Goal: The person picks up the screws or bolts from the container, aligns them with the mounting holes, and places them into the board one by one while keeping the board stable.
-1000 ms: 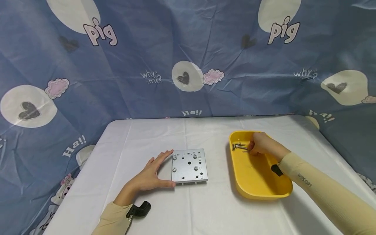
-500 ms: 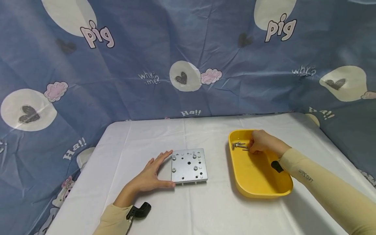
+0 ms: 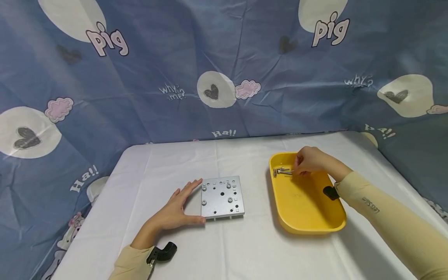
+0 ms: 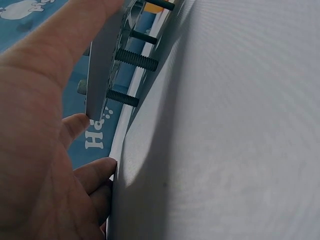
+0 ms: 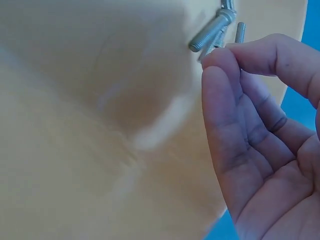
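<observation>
Silvery metal shows at the middle of the head view: a square drilled plate (image 3: 220, 204) set on the white tablecloth (image 3: 252, 245), to the left of a yellow tray (image 3: 297, 210), with a blue printed backdrop (image 3: 157, 120) behind. Four screws (image 3: 230, 200) sit in the plate, heads up, while several other holes are bare; more loose screws (image 3: 285, 172) lie at the far end of the tray, so the fitting appears only partly done, though whether every hole needs one cannot be told. The left hand (image 3: 175, 214) is spread along the plate's left edge, forefinger at the far corner and thumb at the near one. The right hand (image 3: 309, 160) reaches into the tray, beside the loose screws. From the left wrist, threaded shanks (image 4: 136, 59) jut from the plate's underside towards the cloth, and straight fingers touch the plate without wrapping round it. From the right wrist, thumb and fingertips meet right by the loose screws; whether one is caught between them cannot be told.
</observation>
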